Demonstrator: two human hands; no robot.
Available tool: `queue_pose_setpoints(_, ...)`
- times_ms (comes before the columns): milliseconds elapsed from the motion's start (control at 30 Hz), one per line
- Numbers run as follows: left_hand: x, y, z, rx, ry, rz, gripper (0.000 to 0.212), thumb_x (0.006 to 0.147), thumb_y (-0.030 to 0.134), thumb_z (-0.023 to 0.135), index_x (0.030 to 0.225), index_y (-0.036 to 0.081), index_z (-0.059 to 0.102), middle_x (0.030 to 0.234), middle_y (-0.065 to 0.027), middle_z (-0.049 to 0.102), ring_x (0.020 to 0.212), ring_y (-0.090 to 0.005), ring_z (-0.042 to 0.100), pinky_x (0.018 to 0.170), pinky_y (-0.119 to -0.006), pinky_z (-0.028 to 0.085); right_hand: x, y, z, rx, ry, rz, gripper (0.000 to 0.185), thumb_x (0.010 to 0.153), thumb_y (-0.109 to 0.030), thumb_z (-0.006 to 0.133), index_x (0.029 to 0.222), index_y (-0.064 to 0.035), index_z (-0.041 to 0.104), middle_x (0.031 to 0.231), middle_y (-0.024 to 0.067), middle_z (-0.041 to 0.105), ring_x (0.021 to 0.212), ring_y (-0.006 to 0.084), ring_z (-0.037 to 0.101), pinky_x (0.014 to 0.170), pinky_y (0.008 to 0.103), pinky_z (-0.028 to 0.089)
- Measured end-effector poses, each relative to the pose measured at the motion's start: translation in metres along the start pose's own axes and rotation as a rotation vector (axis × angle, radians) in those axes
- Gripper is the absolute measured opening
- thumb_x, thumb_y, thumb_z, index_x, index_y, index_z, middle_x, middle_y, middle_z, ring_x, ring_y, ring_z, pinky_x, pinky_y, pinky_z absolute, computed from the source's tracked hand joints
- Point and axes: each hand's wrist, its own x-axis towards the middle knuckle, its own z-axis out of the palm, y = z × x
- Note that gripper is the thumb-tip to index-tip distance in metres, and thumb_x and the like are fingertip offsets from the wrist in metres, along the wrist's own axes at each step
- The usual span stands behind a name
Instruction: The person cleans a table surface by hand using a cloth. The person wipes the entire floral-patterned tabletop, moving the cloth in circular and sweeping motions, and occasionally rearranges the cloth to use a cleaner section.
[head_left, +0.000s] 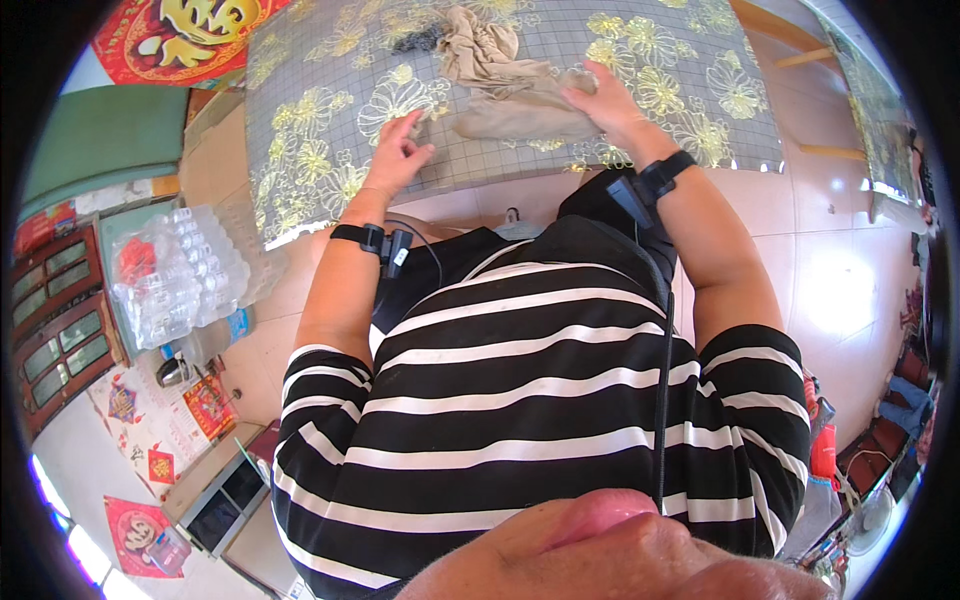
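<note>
A thin beige cloth (517, 112), like sheer hosiery, lies in a loose, crumpled heap across the tablecloth (480, 169) with its grid and yellow flower pattern. My right hand (616, 112) is at the cloth's right end, with a bunch of it between thumb and forefinger; the other fingers are partly hidden. To the left of the cloth, apart from it, my left hand (397, 156) hovers over the table's near side with its thumb and fingers bent and spread. A small dark, fuzzy piece of fabric (418, 39) lies beside the heap's far end.
Packs of clear plastic bottles (187, 262) stand on the left, near a green surface (105, 142). A second covered table (877, 97) is at the far right. Below the table edge, pale floor tiles (757, 225) show. Both my forearms wear black strapped devices (386, 247).
</note>
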Motion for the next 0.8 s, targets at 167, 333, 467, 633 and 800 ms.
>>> queue_pose_setpoints(167, -0.001, 0.01, 0.001, -0.393, 0.007, -0.247, 0.052, 0.087, 0.006, 0.066, 0.137, 0.007, 0.051, 0.14, -0.01, 0.033, 0.08, -0.0089, 0.058, 0.069, -0.026, 0.055, -0.009, 0.031, -0.11, 0.646, -0.1, 0.161, 0.065, 0.086, -0.008, 0.07, 0.143, -0.0043, 0.039, 0.124, 0.0149, 0.059, 0.104, 0.023, 0.063, 0.092, 0.0339, 0.053)
queue_pose_setpoints(333, -0.003, -0.003, 0.01, -0.336, 0.054, -0.113, 0.048, 0.085, 0.002, 0.065, 0.132, 0.003, 0.054, 0.135, -0.0093, 0.039, 0.075, -0.0085, 0.057, 0.069, -0.025, 0.053, -0.024, -0.017, -0.193, 0.614, 0.013, -0.156, 0.062, 0.091, -0.016, 0.064, 0.145, -0.0047, 0.037, 0.124, 0.0154, 0.061, 0.106, 0.025, 0.064, 0.092, 0.0375, 0.052)
queue_pose_setpoints(467, -0.01, 0.0, 0.009, -0.212, 0.11, -0.083, 0.04, 0.083, 0.001, 0.066, 0.122, 0.002, 0.061, 0.13, -0.0072, 0.043, 0.069, -0.0079, 0.054, 0.066, -0.024, 0.051, -0.024, -0.116, -0.239, 0.503, -0.891, -0.155, 0.065, 0.09, -0.018, 0.059, 0.149, -0.0085, 0.032, 0.139, 0.0163, 0.048, 0.127, 0.0253, 0.046, 0.106, 0.0428, 0.036)
queue_pose_setpoints(633, -0.005, 0.003, 0.011, -0.209, 0.129, -0.104, 0.039, 0.082, 0.002, 0.067, 0.121, 0.003, 0.062, 0.127, -0.0063, 0.044, 0.066, -0.0078, 0.052, 0.066, -0.024, 0.05, 0.002, -0.058, -0.134, -0.062, 0.035, -0.393, 0.075, 0.083, -0.014, 0.062, 0.148, -0.0006, 0.029, 0.137, 0.0203, 0.049, 0.125, 0.0243, 0.048, 0.104, 0.0354, 0.04)
queue_pose_setpoints(800, 0.01, 0.017, 0.014, -0.084, 0.091, -0.165, 0.036, 0.082, 0.006, 0.068, 0.118, 0.005, 0.065, 0.123, -0.0074, 0.046, 0.068, -0.0088, 0.056, 0.066, -0.024, 0.051, 0.042, 0.024, -0.137, -0.486, 0.468, -0.724, 0.06, 0.083, -0.012, 0.061, 0.139, -0.0013, 0.044, 0.122, 0.0188, 0.061, 0.11, 0.0271, 0.059, 0.094, 0.0355, 0.048)
